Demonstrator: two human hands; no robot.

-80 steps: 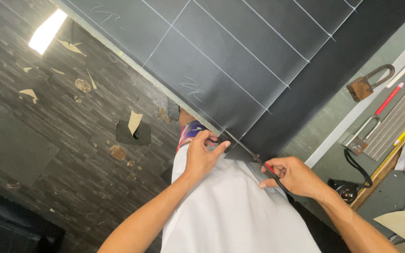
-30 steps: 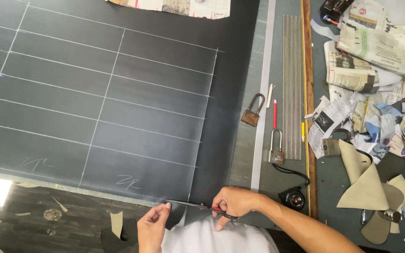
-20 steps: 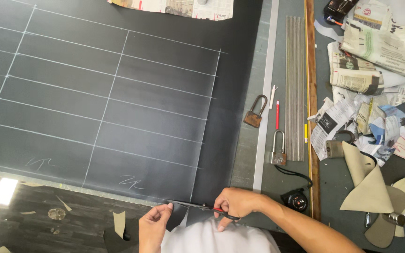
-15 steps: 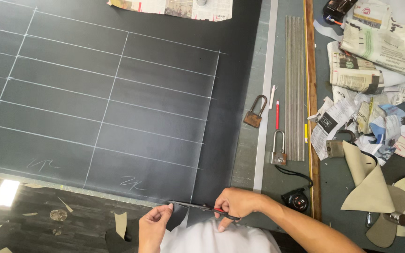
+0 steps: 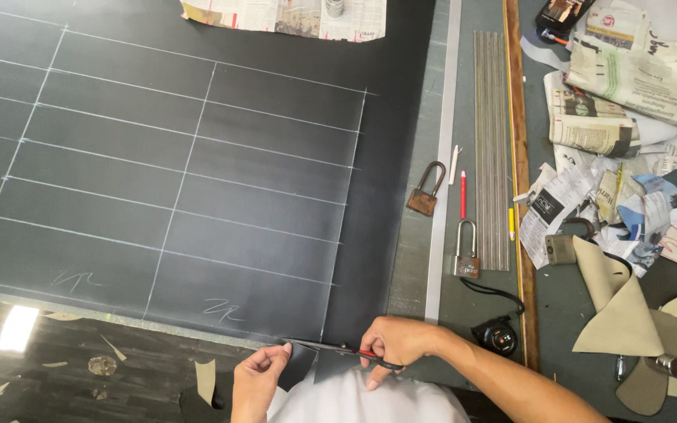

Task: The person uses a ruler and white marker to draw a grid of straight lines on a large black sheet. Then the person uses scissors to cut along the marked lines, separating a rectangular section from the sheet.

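Observation:
A large black sheet [image 5: 197,157] marked with a white chalk grid covers the table. My right hand [image 5: 397,345] grips a pair of scissors [image 5: 331,348] with dark blades at the sheet's near edge, blades pointing left. My left hand [image 5: 258,376] pinches the hanging black edge of the sheet just left of the blade tips. Below both hands is my white shirt.
Two padlocks [image 5: 425,192] [image 5: 467,251], a red pen [image 5: 463,196], a long metal ruler [image 5: 440,157] and a tape measure [image 5: 499,338] lie right of the sheet. Crumpled newspapers [image 5: 628,94] and tan cut pieces [image 5: 628,321] fill the right side. Scraps litter the dark floor [image 5: 80,368].
The view swung from looking along the floor and table edge to straight down on the table. Both hands stay at the sheet's near edge; the scissors remain in my right hand.

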